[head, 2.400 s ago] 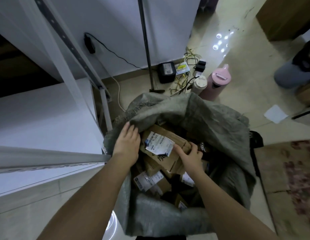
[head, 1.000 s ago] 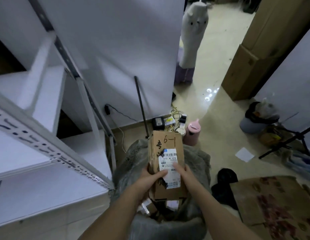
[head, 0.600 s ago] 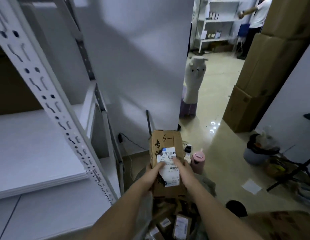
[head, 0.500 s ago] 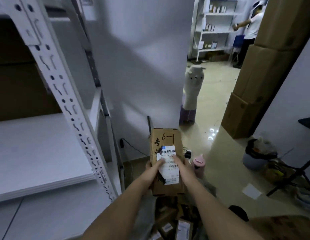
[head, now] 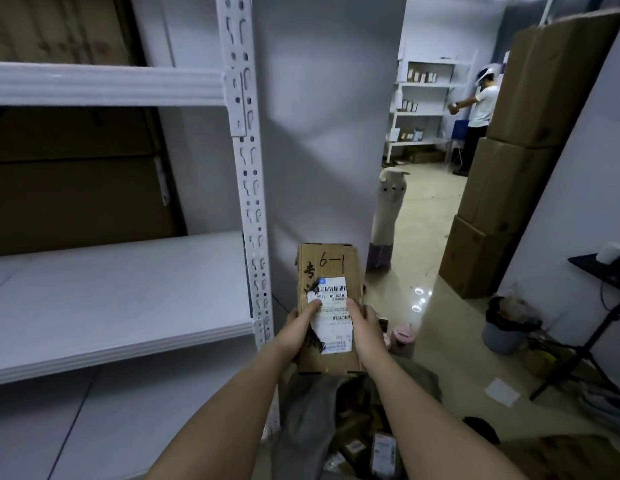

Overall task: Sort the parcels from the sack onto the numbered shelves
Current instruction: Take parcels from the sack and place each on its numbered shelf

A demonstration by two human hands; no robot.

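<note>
Since half a second ago your head has tipped further up: the upper shelf beam (head: pixel 104 84) now crosses the top left, and the sack (head: pixel 312 420) has slid toward the bottom edge, while the cardboard parcel (head: pixel 331 268) stays at the same spot in front of you, above the sack's mouth. You hold it upright with both hands. Your left hand (head: pixel 300 332) wraps its left edge, thumb pressed on the white shipping label (head: pixel 333 315); your right hand (head: pixel 367 329) clamps the right edge, thumb on the label too. "6-1" is handwritten near its top. More parcels (head: pixel 383 452) lie in the open sack below your forearms. The white perforated shelf upright (head: pixel 248 188) stands just left of the parcel, with the bare middle shelf (head: pixel 118 289) beyond it. To the right sit stacked brown cartons (head: pixel 502 188), a pink bottle (head: pixel 404 339) on the floor and a plush llama (head: pixel 386 216); another person (head: pixel 480 109) stands at far shelves
</note>
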